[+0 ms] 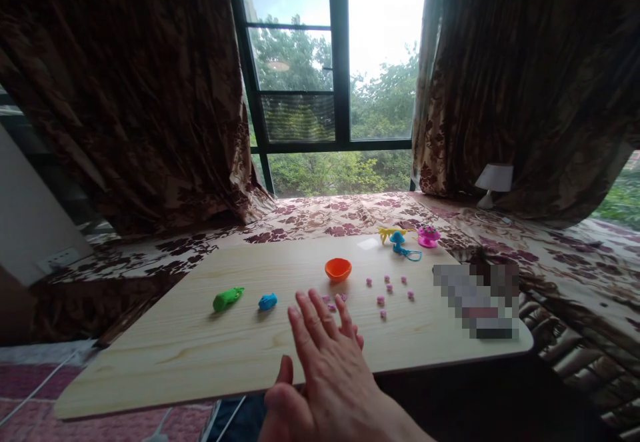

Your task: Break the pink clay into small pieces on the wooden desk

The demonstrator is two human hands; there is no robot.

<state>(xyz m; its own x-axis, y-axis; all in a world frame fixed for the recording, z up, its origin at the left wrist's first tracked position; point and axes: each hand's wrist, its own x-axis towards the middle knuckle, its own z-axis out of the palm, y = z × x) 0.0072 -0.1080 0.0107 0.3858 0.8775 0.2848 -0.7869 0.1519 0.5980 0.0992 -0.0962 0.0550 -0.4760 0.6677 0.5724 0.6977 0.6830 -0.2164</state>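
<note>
My right hand (327, 342) is over the table's near edge, back turned up and fingers stretched apart. My left hand (285, 412) lies against it from below on the left, mostly hidden; its thumb side shows, and fingertips seem to peek out past the right hand's little finger. I see nothing held. Beyond the fingertips are several small pink pieces (383, 314), some partly covered by the hand. An orange bowl (338, 269) stands farther back. To the left lie a small blue object (267, 302) and a longer green one (228, 299).
The pale wooden table (175, 362) has rounded corners. At its far right are a blue mushroom-shaped toy (397, 241), a yellow object (386, 234) and a pink dish-like toy (428, 237). A blurred-out item (477, 302) lies at the right edge. Behind stands a white lamp (495, 181).
</note>
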